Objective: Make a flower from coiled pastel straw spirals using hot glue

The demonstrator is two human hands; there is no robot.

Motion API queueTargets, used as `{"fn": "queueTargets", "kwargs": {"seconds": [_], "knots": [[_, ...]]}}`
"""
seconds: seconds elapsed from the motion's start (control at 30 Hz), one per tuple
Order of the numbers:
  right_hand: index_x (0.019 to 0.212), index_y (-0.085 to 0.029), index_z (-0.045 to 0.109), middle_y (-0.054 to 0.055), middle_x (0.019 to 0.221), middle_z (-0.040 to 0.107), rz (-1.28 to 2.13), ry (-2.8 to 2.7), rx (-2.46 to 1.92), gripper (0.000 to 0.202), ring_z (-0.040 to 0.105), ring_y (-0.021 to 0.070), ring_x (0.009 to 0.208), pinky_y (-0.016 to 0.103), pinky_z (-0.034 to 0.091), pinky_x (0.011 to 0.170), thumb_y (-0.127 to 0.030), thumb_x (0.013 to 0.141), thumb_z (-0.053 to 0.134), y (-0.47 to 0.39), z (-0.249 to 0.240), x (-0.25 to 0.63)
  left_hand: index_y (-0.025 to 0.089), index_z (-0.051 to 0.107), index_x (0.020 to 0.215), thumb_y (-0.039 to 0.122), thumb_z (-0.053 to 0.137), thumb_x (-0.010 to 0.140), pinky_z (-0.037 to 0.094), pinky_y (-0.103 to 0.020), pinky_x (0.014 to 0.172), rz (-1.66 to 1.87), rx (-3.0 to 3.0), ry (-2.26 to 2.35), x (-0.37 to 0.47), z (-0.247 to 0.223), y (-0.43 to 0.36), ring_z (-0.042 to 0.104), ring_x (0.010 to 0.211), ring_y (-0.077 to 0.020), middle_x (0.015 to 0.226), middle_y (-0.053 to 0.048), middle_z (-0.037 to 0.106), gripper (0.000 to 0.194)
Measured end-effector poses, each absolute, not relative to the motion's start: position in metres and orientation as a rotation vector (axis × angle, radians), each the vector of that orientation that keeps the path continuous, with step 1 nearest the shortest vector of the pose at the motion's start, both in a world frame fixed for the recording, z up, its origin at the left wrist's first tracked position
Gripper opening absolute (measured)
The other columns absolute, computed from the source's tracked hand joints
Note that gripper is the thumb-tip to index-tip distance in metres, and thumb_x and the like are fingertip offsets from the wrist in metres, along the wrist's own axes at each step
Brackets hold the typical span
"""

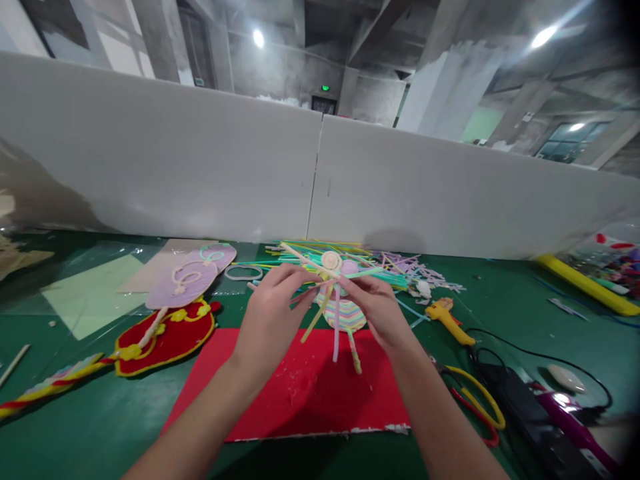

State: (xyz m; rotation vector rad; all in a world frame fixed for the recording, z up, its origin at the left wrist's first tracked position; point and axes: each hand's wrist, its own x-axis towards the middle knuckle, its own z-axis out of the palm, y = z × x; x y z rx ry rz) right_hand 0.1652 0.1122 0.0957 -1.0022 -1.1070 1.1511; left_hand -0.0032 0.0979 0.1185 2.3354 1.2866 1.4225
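Note:
Above a red mat (300,393), both hands hold a small bundle of pastel strips (337,320) that fan out from one point. My left hand (273,310) pinches it from the left, fingers pressed together. From the right, my right hand (377,307) grips it between thumb and fingers. Pink, yellow and green strips stick out up and down from the fingertips. Behind the bundle lies a round striped piece (353,315) with a twisted stem, and a cream coil (331,261) shows just above the fingers.
Loose coloured strips (400,263) lie along the white partition (225,167). At left are a purple shape (193,273) and a red shape with yellow trim (170,337). A yellow glue gun (450,320), scissors (480,397), cables and a black power strip (535,413) are at right.

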Motion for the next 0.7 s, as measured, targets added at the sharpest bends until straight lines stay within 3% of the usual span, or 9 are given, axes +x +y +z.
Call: {"fn": "queueTargets", "kwargs": {"seconds": [0.13, 0.27, 0.4, 0.7], "knots": [[0.073, -0.018, 0.071, 0.002, 0.073, 0.071, 1.13, -1.002, -0.942, 0.017, 0.063, 0.016, 0.069, 0.031, 0.051, 0.071, -0.033, 0.063, 0.072, 0.113, 0.098, 0.165, 0.02, 0.06, 0.089, 0.022, 0.053, 0.082, 0.046, -0.026, 0.072, 1.451, 2.283, 1.433, 0.001, 0.124, 0.087, 0.059, 0.08, -0.0147, 0.085, -0.002, 0.063, 0.01], [0.071, -0.019, 0.071, 0.001, 0.07, 0.07, 1.078, -0.877, -0.925, 0.015, 0.061, 0.014, 0.065, 0.027, 0.049, 0.064, -0.031, 0.062, 0.073, 0.109, 0.101, 0.157, 0.021, 0.057, 0.087, 0.034, 0.055, 0.08, 0.045, -0.024, 0.058, 1.147, 2.19, 1.451, 0.009, 0.119, 0.081, 0.06, 0.065, -0.0145, 0.075, 0.0, 0.066, 0.015], [0.072, -0.017, 0.07, 0.002, 0.068, 0.068, 1.12, -0.87, -0.942, 0.017, 0.058, 0.0137, 0.062, 0.027, 0.048, 0.061, -0.031, 0.063, 0.073, 0.103, 0.101, 0.146, 0.022, 0.059, 0.09, 0.031, 0.054, 0.08, 0.046, -0.027, 0.065, 1.055, 2.172, 1.432, 0.013, 0.109, 0.084, 0.064, 0.075, -0.0186, 0.085, -0.002, 0.069, 0.015], [0.076, -0.017, 0.07, 0.002, 0.077, 0.069, 1.206, -0.821, -0.875, 0.017, 0.06, 0.0126, 0.067, 0.025, 0.047, 0.064, -0.028, 0.063, 0.073, 0.1, 0.101, 0.143, 0.02, 0.064, 0.089, 0.03, 0.05, 0.083, 0.048, -0.023, 0.064, 1.19, 1.915, 1.372, 0.005, 0.116, 0.091, 0.066, 0.07, -0.0158, 0.078, -0.001, 0.071, 0.018]]}}
